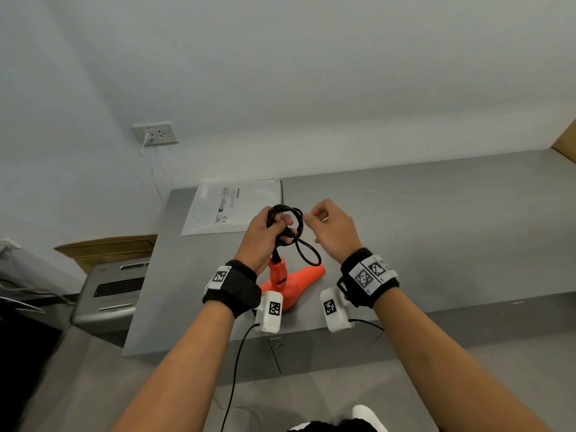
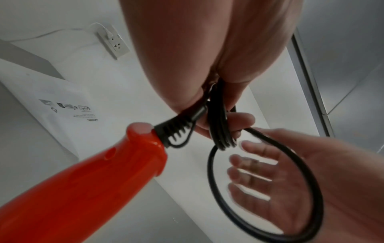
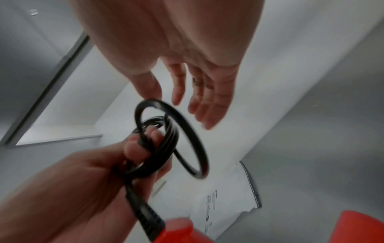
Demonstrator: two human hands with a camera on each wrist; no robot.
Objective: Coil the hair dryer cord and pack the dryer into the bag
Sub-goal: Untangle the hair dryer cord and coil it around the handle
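My left hand (image 1: 265, 235) grips a bundle of coiled black cord (image 1: 285, 215) above the table; one larger loop (image 2: 209, 167) hangs free below the fingers. The cord's ribbed strain relief runs into the handle of the orange hair dryer (image 1: 293, 282), which stands handle-up under my left hand with its nozzle near the table. My right hand (image 1: 330, 232) hovers just right of the coil with relaxed fingers (image 3: 199, 92), holding nothing. In the left wrist view its fingers (image 2: 249, 176) sit behind the hanging loop. A flat white plastic bag (image 1: 230, 207) with printed warnings lies behind the hands.
The grey table (image 1: 436, 229) reaches right and ends close to my body. A wall socket (image 1: 156, 134) with a white plug and cable sits at the back left. A cardboard box (image 1: 109, 247) and a grey machine (image 1: 115, 291) stand left of the table.
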